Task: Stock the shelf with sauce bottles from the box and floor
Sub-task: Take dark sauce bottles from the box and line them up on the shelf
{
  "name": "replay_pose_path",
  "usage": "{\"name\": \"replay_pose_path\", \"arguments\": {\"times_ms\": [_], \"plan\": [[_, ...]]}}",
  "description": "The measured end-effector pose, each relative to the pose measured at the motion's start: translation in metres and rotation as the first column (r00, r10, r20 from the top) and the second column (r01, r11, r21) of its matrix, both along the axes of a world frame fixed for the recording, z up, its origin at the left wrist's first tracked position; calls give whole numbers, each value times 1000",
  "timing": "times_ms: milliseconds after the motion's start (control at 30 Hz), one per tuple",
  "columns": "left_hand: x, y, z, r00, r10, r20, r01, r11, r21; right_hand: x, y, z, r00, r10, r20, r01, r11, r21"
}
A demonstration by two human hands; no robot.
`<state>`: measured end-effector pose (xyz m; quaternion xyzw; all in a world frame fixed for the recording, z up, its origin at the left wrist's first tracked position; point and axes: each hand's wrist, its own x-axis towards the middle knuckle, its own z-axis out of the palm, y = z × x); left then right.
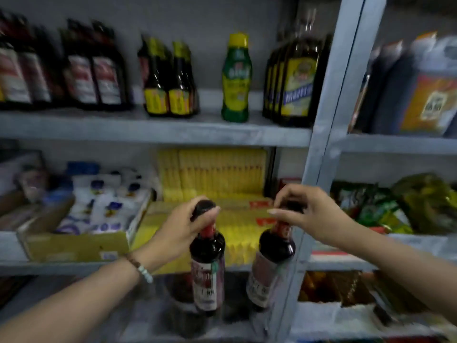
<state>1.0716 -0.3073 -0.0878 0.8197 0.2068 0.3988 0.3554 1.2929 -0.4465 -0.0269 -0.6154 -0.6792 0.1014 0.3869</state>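
Observation:
I hold two dark sauce bottles by their necks in front of the grey metal shelf (158,131). My left hand (184,226) is closed around the cap of the left sauce bottle (207,268), which hangs upright. My right hand (311,214) pinches the cap of the right sauce bottle (270,263), which tilts slightly. Both have red neck bands and pale labels. On the upper shelf stand rows of similar dark bottles (94,70), yellow-labelled bottles (168,80), a green bottle with a yellow cap (236,78) and large dark bottles (294,80).
The middle shelf holds a cardboard box of white packets (81,233) and stacks of yellow packs (217,177). A grey upright post (329,120) divides the shelves. To the right are large jugs (425,95) and green bags (395,206). Another dark bottle (180,305) stands on the lowest shelf.

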Motion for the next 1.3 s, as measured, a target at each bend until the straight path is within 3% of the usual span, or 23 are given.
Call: {"name": "replay_pose_path", "arguments": {"times_ms": [133, 267, 467, 633, 867, 1033, 1300], "plan": [[-30, -5, 109, 982, 139, 127, -160, 971, 177, -25, 13, 98, 991, 89, -101, -60, 962, 265], [-62, -5, 193, 932, 253, 260, -308, 931, 198, -54, 33, 173, 960, 174, -218, -68, 903, 424], [-123, 16, 278, 881, 389, 268, -440, 882, 166, -98, 76, 249, 909, 261, -326, -41, 832, 553], [-169, 66, 315, 820, 478, 314, -544, 822, 168, -144, 131, 285, 887, 268, -377, 30, 780, 625], [-219, 164, 353, 821, 455, 344, -539, 816, 207, -207, 221, 307, 896, 231, -379, 81, 755, 651], [-243, 230, 353, 860, 386, 334, -460, 870, 176, -241, 284, 312, 911, 188, -367, 101, 762, 640], [-256, 315, 335, 855, 423, 301, -478, 867, 138, -265, 365, 294, 923, 116, -366, 137, 792, 595]]}}
